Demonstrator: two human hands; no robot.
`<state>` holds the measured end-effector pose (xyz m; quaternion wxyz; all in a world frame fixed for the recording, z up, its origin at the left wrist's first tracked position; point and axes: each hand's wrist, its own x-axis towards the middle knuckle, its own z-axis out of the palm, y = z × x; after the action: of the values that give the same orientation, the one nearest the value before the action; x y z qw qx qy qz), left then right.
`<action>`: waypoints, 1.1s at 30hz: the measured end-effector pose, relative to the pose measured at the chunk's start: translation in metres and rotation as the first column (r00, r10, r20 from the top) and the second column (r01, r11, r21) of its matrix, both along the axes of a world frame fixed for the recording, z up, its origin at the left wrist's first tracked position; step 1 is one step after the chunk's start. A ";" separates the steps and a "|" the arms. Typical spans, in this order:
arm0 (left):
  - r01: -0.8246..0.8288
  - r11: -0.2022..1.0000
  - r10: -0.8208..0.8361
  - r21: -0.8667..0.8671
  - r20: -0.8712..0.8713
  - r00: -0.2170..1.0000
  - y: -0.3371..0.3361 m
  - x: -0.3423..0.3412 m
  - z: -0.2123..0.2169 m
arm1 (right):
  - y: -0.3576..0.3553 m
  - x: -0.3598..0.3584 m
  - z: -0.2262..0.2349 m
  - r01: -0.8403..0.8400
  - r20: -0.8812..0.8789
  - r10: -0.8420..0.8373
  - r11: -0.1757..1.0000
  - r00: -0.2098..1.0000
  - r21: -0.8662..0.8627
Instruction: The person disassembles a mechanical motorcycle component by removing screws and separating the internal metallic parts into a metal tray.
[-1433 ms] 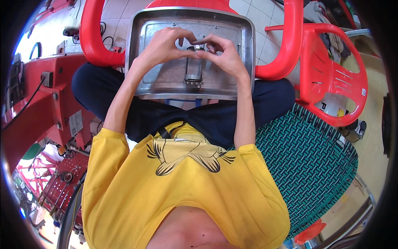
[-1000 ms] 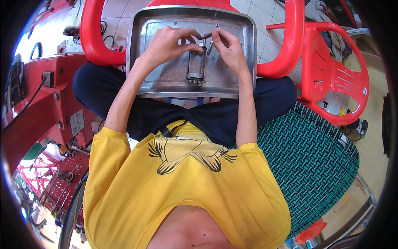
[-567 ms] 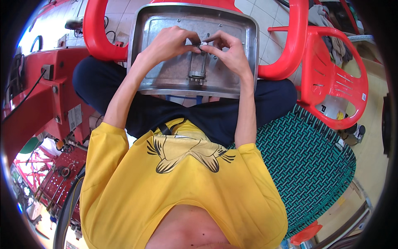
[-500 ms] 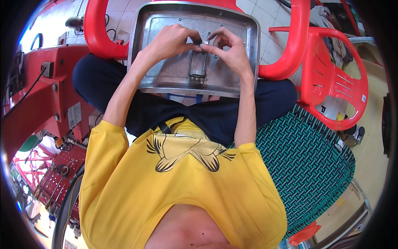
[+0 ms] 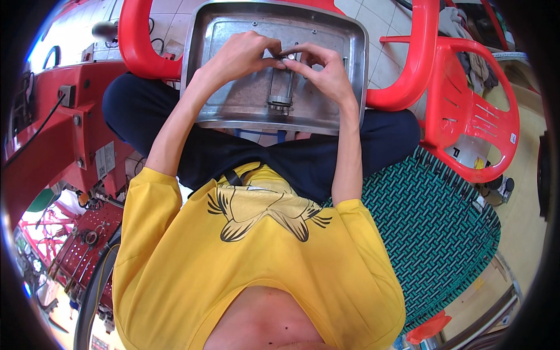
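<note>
A metal cylinder-shaped part lies lengthwise in a shallow metal tray, its flanged end toward me. My left hand comes in from the left, with thumb and fingertips pinched at the cylinder's far end. From the right, my right hand meets it there, its thumb and index finger closed round the same spot. A small shiny round piece shows between the fingertips. Whether it is attached to the cylinder I cannot tell.
Small bolts sit in the tray's far part. The tray rests near my knees, between the arms of a red plastic chair. Red machinery stands at left, a second red chair at right. A green woven seat is beside me.
My fingers have shifted slightly at the cylinder's far end, the right index finger now curving more over it. The tray and cylinder appear a few pixels to the right, with the whole view.
</note>
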<state>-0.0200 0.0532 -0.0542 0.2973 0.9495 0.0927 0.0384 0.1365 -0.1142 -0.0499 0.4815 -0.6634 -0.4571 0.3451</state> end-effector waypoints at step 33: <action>0.005 1.000 -0.005 -0.029 0.003 1.000 -0.001 -0.001 0.001 | 0.002 -0.009 0.006 0.049 -0.016 -0.048 0.992 0.999 0.117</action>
<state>-0.0206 0.0518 -0.0528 0.3110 0.9453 0.0902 0.0378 0.1275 -0.1125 -0.0441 0.5308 -0.6426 -0.4573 0.3101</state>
